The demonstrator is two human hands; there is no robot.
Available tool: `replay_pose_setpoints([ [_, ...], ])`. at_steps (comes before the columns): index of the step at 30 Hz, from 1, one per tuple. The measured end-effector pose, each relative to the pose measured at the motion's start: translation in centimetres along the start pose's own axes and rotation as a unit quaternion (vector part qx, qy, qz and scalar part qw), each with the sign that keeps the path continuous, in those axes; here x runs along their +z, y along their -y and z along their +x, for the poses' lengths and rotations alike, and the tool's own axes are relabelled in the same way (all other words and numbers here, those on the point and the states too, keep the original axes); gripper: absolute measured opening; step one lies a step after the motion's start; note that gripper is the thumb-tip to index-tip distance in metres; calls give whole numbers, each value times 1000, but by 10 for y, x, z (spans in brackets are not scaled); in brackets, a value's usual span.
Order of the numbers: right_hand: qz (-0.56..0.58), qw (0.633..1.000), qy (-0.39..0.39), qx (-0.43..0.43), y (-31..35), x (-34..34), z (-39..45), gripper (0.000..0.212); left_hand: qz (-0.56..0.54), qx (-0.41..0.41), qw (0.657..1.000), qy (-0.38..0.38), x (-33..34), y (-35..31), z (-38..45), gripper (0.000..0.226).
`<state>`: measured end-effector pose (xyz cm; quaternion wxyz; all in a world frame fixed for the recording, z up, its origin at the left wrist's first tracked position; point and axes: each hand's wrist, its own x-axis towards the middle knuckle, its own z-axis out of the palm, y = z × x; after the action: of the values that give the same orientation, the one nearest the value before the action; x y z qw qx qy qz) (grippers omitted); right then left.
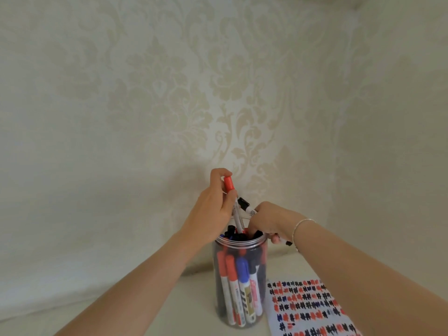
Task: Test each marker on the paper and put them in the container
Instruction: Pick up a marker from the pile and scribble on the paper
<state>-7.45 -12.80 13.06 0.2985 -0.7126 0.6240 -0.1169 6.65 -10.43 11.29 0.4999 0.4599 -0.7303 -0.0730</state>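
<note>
A clear plastic container (240, 282) stands on the table, packed with several red, blue and black capped markers. Above its mouth my left hand (213, 209) grips a red-capped marker (233, 202) that stands nearly upright, lower end among the markers in the container. My right hand (269, 220) is over the container's right rim, fingers curled round a black-capped marker (246, 205) that points up and left. The paper (308, 309) lies to the right of the container, covered in rows of red, blue and black scribbles.
A wall with pale floral wallpaper (218, 93) rises close behind the container. The light table surface (189, 311) extends left and in front. A thin bracelet (301, 225) sits on my right wrist.
</note>
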Motion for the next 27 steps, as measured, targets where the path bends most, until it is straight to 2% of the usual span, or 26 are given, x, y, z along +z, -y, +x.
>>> replay_pose_setpoints([
  [2, -21, 1000, 11, 8, 0, 0, 3, 12, -6, -10, 999, 49, -1, 0, 2, 31],
  [5, -61, 997, 31, 24, 1, 2, 10, 10, 48, -12, 988, 147, -3, -3, 2, 28],
  [8, -72, 996, 41, 40, 1, 5, 13, 17, 56, -15, 985, 164, -3, -7, 1, 25],
  [12, -13, 999, 21, 46, -2, 7, 11, 24, 138, -26, 977, 160, -7, -13, -1, 9],
  [16, 108, 993, -8, 48, -9, 9, 8, 20, 286, -75, 920, 257, -7, -27, 2, 17],
  [21, 205, 978, -32, 11, -19, 15, -2, 18, 316, -101, 891, 310, 1, -39, 11, 17],
  [23, 261, 962, -73, -25, -23, 15, -6, 26, 284, -92, 914, 274, 1, -39, 10, 20],
  [25, 312, 943, -107, -41, -23, 9, -11, 23, 229, -54, 959, 157, 0, -38, 6, 31],
  [27, 312, 942, -114, -49, -23, -3, -20, 19, 221, 7, 973, 69, 2, -39, 3, 45],
])
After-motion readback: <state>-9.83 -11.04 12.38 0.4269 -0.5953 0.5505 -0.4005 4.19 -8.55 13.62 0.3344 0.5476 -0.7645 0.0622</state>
